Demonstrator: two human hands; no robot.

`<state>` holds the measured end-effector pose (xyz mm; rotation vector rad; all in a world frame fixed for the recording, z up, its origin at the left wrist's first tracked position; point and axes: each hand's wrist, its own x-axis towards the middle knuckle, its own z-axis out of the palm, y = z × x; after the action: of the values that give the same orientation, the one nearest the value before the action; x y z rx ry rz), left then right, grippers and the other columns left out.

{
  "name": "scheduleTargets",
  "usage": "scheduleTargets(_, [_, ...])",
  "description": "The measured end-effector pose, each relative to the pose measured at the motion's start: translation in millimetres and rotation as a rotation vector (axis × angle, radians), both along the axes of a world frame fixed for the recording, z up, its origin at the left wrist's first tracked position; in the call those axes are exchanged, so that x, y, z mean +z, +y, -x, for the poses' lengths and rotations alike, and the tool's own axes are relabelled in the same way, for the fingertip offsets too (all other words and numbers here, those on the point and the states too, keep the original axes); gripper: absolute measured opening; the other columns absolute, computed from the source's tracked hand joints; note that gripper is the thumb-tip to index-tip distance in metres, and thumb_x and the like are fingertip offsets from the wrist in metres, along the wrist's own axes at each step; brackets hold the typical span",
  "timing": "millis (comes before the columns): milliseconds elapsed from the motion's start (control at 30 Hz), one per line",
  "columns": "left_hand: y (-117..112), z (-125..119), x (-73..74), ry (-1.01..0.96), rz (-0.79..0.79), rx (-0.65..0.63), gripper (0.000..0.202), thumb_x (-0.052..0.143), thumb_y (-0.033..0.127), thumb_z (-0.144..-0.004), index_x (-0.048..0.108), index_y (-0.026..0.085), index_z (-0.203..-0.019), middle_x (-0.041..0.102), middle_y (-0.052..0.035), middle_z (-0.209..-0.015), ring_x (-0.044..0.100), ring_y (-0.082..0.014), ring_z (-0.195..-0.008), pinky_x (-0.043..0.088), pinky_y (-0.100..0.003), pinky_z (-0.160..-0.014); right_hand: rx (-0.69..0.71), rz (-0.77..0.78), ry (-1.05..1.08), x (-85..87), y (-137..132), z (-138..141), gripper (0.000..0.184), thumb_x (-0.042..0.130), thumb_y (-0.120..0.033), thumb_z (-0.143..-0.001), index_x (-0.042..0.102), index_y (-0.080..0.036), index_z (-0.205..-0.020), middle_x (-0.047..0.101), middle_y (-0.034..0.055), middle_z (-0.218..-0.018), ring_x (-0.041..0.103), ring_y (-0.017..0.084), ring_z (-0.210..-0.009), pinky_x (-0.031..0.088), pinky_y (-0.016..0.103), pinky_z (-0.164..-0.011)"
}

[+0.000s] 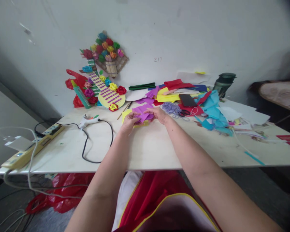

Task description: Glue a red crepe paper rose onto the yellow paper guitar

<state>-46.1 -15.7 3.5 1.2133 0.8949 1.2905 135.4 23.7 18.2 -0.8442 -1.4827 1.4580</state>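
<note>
A piece of purple paper (143,112) with creases is held between both hands over the table. My left hand (131,121) pinches its left edge, thumb on top. From the right, my right hand (158,114) grips the upper right part between thumb and fingers. Yellow paper (126,115) shows beneath and to the left of the purple piece. The undersides of my fingers are hidden by the paper.
To the left lie a white glue gun (88,121) with a black cord and a power strip (36,148). Behind are a paper-flower guitar (111,98) and a green glue bottle (82,96). Purple yarn (171,109), black scissors (184,112), a phone (188,100) and blue paper (214,112) lie right.
</note>
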Motion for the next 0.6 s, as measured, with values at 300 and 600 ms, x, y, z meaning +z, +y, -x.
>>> scheduleTargets(300, [2.6, 1.4, -2.6, 0.044, -0.001, 0.007, 0.039, 0.072, 0.021, -0.054, 0.055, 0.014, -0.089, 0.064, 0.0007, -0.063, 0.063, -0.0141, -0.05, 0.052, -0.026, -0.054, -0.022, -0.044, -0.193, -2.6, 1.5, -0.4, 0.035, 0.078, -0.042, -0.058, 0.06, -0.013, -0.059, 0.059, 0.0006, -0.049, 0.052, 0.01, -0.041, 0.047, 0.022, -0.041])
scheduleTargets(600, [2.7, 2.1, -3.5, 0.068, 0.022, -0.014, 0.037, 0.07, 0.02, -0.056, 0.057, 0.013, -0.089, 0.064, -0.0004, -0.063, 0.062, -0.0142, -0.05, 0.053, -0.028, -0.056, -0.012, -0.079, -0.206, -5.3, 2.9, -0.1, 0.037, 0.078, -0.042, -0.059, 0.054, -0.014, -0.056, 0.052, -0.0029, -0.045, 0.048, 0.007, -0.036, 0.045, 0.019, -0.037])
